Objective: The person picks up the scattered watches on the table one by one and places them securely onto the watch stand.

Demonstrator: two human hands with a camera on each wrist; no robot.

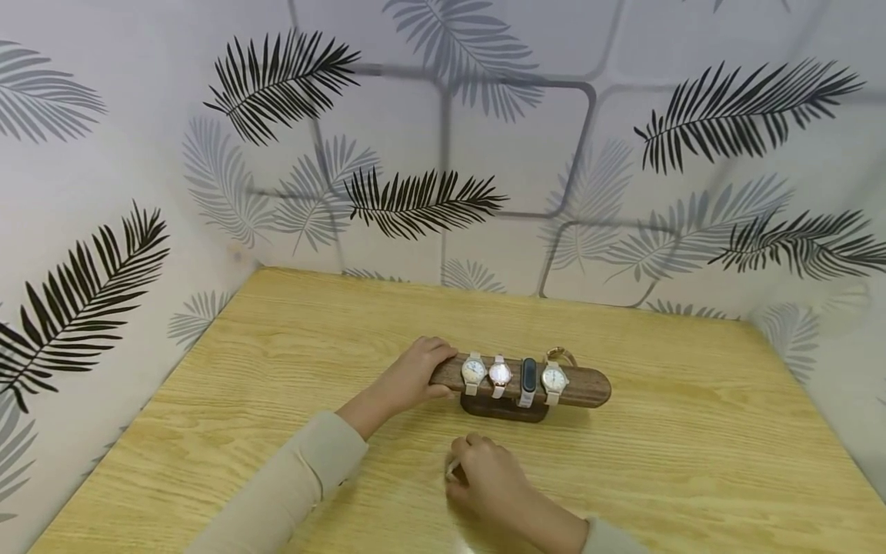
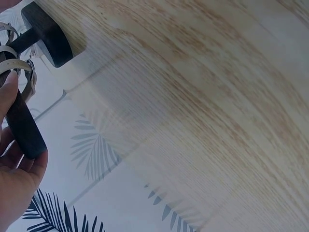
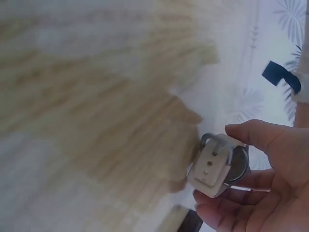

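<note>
A dark wooden watch stand (image 1: 588, 387) with a rounded bar on a base stands on the table. My left hand (image 1: 418, 375) grips the bar's left end, thumb in front and fingers behind; the left wrist view shows the fingers around that end (image 2: 28, 130). On the bar sit a cream-strapped watch (image 1: 474, 371), a smaller pink-toned watch (image 1: 500, 372), a dark-faced fitness band (image 1: 529, 375), another pale watch (image 1: 554, 379) and a gold-coloured one (image 1: 557, 353) behind it. Nearer the front, my right hand (image 1: 493, 478) holds a wristwatch (image 3: 212, 169) by its cream buckled strap, close over the table.
The light wood-grain table (image 1: 692, 446) extends around the stand on all sides. Behind and beside it rise pale walls (image 1: 512, 146) with a leaf pattern.
</note>
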